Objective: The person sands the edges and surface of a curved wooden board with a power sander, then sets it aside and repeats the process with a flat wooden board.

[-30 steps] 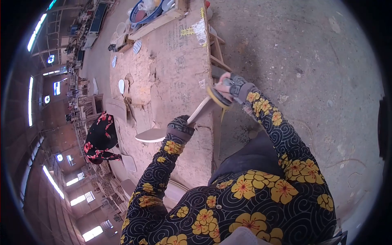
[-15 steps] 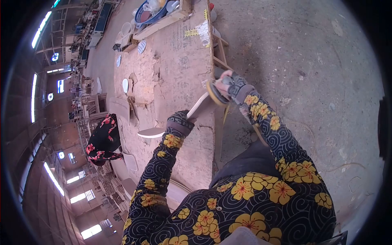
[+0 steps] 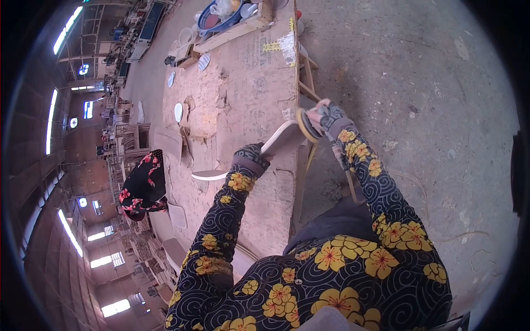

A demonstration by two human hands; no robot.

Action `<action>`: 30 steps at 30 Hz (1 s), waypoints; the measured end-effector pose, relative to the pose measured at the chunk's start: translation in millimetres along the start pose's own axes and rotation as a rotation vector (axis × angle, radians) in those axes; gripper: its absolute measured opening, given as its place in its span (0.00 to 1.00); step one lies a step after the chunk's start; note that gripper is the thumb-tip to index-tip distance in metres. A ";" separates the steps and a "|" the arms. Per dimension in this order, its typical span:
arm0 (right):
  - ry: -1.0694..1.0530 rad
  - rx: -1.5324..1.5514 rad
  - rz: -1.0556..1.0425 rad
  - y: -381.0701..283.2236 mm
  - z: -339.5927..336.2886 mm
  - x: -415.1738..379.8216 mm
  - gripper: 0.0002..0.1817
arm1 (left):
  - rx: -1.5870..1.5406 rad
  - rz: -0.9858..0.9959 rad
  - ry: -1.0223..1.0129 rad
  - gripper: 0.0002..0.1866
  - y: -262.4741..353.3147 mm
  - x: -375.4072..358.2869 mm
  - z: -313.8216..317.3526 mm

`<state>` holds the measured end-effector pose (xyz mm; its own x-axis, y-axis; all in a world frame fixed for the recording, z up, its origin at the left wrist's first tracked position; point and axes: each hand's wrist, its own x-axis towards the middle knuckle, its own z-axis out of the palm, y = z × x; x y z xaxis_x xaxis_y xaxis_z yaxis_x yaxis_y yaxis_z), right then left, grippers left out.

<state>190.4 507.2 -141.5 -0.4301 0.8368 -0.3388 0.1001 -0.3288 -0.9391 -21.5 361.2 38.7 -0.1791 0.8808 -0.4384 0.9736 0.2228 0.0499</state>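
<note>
My left hand (image 3: 251, 156), in a patterned fingerless glove, is closed around the edge of a curved wooden panel (image 3: 287, 141) and holds it tilted above the table. The panel has a pale edge and a darker face, and one end curves out to the left of my wrist. In my right hand (image 3: 327, 116), also gloved, is a round disc sander (image 3: 308, 126) with a yellowish rim. The sander's disc is against or very near the panel's far right end; exact contact cannot be made out. My right fingers wrap the sander's body, partly hidden.
The worn wooden table (image 3: 248, 83) bears oval sanding discs (image 3: 178, 112) and a blue basket (image 3: 222, 24) of odds and ends at its far end. A person (image 3: 144, 185) in a floral top bends at the table's left side. A hose or cord (image 3: 425, 190) lies on the concrete floor.
The whole view has shifted slightly, moving the table rightward. The panel has tilted, so its near left end now looks thinner. Both hands keep their holds, the sander staying at the far end.
</note>
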 end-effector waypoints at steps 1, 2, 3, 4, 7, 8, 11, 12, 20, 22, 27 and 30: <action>-0.002 -0.077 -0.045 -37.8 -2.0 -15.4 0.25 | 0.013 0.012 0.015 0.24 -1.2 0.3 1.1; -0.031 -0.325 -0.266 -67.1 -5.4 -27.6 0.26 | 0.027 0.023 0.028 0.24 -4.9 1.5 4.3; -0.059 -0.572 -0.488 -93.3 -8.1 -39.0 0.26 | 0.041 0.033 0.042 0.23 -8.7 2.3 7.8; -0.062 -0.687 -0.561 -101.5 -1.0 -43.5 0.27 | 0.049 0.045 0.057 0.23 -12.4 2.3 11.3; -0.001 -0.761 -0.494 -109.5 22.1 -47.8 0.28 | 0.064 0.069 0.086 0.23 -15.5 4.9 12.3; 0.049 -0.663 -0.419 -108.1 20.3 -46.6 0.28 | 0.061 0.068 0.080 0.22 -15.6 5.1 12.0; 0.068 -0.272 -0.185 -86.6 3.1 -34.6 0.29 | 0.073 0.076 0.096 0.22 -21.8 5.6 20.3; 0.087 -0.148 -0.105 -62.0 4.4 -22.2 0.29 | 0.086 0.083 0.112 0.22 -24.0 7.7 21.3; 0.105 0.018 0.102 39.9 3.6 19.6 0.26 | 0.087 0.014 0.035 0.24 -9.7 6.6 5.6; 0.092 0.061 0.077 -3.3 13.3 8.2 0.26 | 0.072 0.004 0.011 0.25 -9.1 7.4 4.8; -0.046 -0.917 -0.546 -156.4 25.5 -86.3 0.26 | 0.128 0.010 -0.021 0.25 -6.5 7.1 -2.1; -0.017 -0.881 -0.575 -133.3 39.2 -81.6 0.28 | 0.142 -0.023 -0.038 0.26 -7.7 11.1 -0.5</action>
<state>177.0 465.6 13.6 -0.6314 0.7576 0.1655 0.4912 0.5559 -0.6706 -31.0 369.6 33.9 -0.1985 0.8593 -0.4715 0.9801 0.1786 -0.0871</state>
